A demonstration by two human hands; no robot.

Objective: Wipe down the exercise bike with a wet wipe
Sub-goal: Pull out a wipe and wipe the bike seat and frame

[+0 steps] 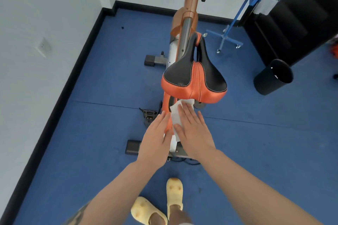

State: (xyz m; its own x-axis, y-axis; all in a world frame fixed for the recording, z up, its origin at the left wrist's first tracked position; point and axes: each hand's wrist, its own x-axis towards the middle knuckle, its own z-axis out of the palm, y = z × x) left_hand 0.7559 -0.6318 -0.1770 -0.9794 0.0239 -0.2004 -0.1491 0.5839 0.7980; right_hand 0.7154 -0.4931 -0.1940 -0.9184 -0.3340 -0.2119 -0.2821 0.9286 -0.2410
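An orange exercise bike (190, 11) stands on the blue floor, its black-and-orange saddle (193, 76) pointing away from me. Below the saddle's rear, a white wet wipe (176, 115) lies on the orange frame. My right hand (192, 129) lies flat on the wipe with fingers stretched out, pressing it to the frame. My left hand (155, 137) rests against the frame's left side, fingers straight, beside the wipe. The frame under both hands is hidden.
A black bin (272, 78) stands to the right. A blue wheeled stand (236, 18) with a spray bottle is at the back right by a dark cabinet (296, 14). White walls close the left and back. My feet in yellow slippers (161, 204) are behind the bike.
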